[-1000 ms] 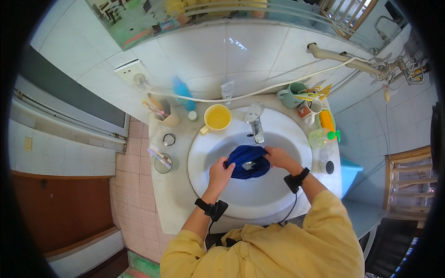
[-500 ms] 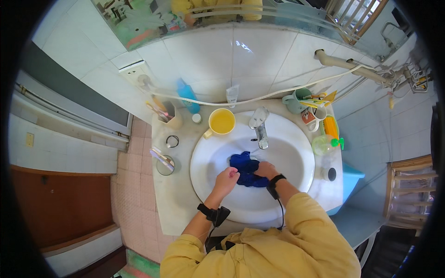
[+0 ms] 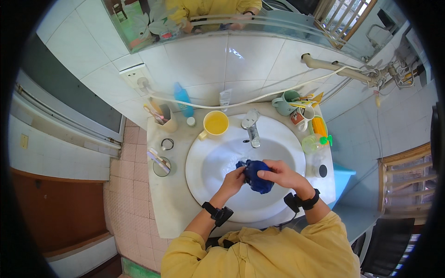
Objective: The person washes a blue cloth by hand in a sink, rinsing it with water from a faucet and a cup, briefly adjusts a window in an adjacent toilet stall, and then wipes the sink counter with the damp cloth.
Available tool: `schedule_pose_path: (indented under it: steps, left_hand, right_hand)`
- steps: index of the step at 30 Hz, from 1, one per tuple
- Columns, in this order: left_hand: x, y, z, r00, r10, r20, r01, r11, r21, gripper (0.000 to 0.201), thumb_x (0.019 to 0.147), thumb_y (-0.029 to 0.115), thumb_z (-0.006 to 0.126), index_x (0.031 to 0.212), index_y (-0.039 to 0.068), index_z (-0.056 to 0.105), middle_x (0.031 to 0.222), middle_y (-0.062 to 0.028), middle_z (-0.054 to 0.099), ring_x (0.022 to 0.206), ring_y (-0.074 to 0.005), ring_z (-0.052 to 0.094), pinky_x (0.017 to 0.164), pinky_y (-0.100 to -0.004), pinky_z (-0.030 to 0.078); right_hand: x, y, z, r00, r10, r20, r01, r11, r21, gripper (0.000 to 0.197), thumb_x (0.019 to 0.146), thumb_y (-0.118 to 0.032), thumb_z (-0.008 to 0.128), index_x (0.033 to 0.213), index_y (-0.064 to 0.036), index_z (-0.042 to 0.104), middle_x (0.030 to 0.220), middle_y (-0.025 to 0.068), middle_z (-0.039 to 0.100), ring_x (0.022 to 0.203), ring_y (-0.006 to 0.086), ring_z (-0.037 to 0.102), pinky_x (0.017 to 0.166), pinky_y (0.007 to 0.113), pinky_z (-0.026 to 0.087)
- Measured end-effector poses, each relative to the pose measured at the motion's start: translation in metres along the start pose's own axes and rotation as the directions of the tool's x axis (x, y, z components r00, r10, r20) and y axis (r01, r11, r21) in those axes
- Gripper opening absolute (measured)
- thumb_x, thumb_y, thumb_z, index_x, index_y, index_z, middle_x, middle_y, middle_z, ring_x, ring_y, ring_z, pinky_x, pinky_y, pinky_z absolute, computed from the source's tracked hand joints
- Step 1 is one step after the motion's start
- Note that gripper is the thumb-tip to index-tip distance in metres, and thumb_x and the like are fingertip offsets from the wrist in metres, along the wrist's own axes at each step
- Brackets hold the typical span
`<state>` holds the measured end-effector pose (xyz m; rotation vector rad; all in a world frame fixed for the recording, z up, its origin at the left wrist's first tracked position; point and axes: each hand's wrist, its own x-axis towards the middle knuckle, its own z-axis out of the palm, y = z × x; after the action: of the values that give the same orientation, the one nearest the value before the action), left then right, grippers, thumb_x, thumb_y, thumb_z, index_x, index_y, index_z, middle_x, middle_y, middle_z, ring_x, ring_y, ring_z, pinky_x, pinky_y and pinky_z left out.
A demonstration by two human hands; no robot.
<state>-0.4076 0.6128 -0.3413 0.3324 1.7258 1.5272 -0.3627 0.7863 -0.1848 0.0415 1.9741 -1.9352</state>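
Note:
A dark blue cloth (image 3: 259, 180), bunched into a rounded bundle, is held between my two hands over the white oval sink (image 3: 211, 201). My left hand (image 3: 232, 180) pinches its left edge, thumb against fingers. On the other side my right hand (image 3: 283, 175) grips the cloth, with the thumb on top and the fingers partly hidden behind it. Beyond the hands, the metal faucet (image 3: 252, 129) points into the basin. On the far left rim area stands a yellow mug (image 3: 216, 123) with yellowish contents.
Left on the counter (image 3: 162, 217) are a toothbrush cup (image 3: 168, 121), a blue bottle (image 3: 184, 100), a small white-capped jar (image 3: 191, 121) and a glass (image 3: 162, 167). At right sit a green mug (image 3: 283, 105), a patterned mug (image 3: 301, 119) and a green-topped pump bottle (image 3: 316, 142). A white hose (image 3: 250, 100) crosses behind.
The cloth was spread in the bottom of the sink; now it is lifted and bunched between my hands. My right hand has turned and shifted slightly right, its thumb now over the cloth.

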Motion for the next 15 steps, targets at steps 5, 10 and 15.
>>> schedule_pose_path:
  steps: [5, 10, 15]
  left_hand:
    - [-0.014, 0.009, -0.021, 0.890, 0.181, -0.418, -0.004, 0.920, 0.391, 0.024, 0.084, 0.012, 0.046, 0.101, 0.000, 0.058, 0.087, -0.0231, 0.061, 0.081, -0.0368, 0.060, 0.073, -0.0406, 0.047]
    - [-0.010, -0.009, -0.040, 0.798, 0.210, -0.565, 0.081, 0.892, 0.445, 0.024, 0.083, 0.013, 0.049, 0.099, -0.001, 0.059, 0.086, -0.0215, 0.062, 0.081, -0.0372, 0.059, 0.073, -0.0419, 0.047]
    - [-0.014, -0.016, -0.034, 0.869, 0.003, -0.494, 0.195, 0.916, 0.350, 0.024, 0.078, 0.012, 0.055, 0.097, -0.001, 0.060, 0.087, -0.0188, 0.062, 0.085, -0.0344, 0.059, 0.077, -0.0394, 0.046]
  right_hand:
    - [0.002, 0.053, -0.034, 0.988, 0.126, -0.090, -0.149, 0.932, -0.330, 0.023, 0.083, -0.023, 0.062, 0.088, -0.0012, 0.056, 0.068, 0.0067, 0.057, 0.063, 0.0115, 0.052, 0.060, 0.027, 0.043]
    - [0.023, 0.121, -0.054, 0.976, 0.179, -0.124, -0.214, 0.684, -0.697, 0.026, 0.075, -0.019, 0.064, 0.094, -0.0022, 0.058, 0.083, 0.0156, 0.062, 0.077, 0.0312, 0.059, 0.070, 0.037, 0.046]
    - [0.048, 0.168, -0.046, 0.969, 0.126, -0.211, -0.243, 0.594, -0.767, 0.030, 0.075, -0.016, 0.062, 0.101, -0.0029, 0.059, 0.093, 0.0171, 0.062, 0.089, 0.0346, 0.058, 0.079, 0.039, 0.046]
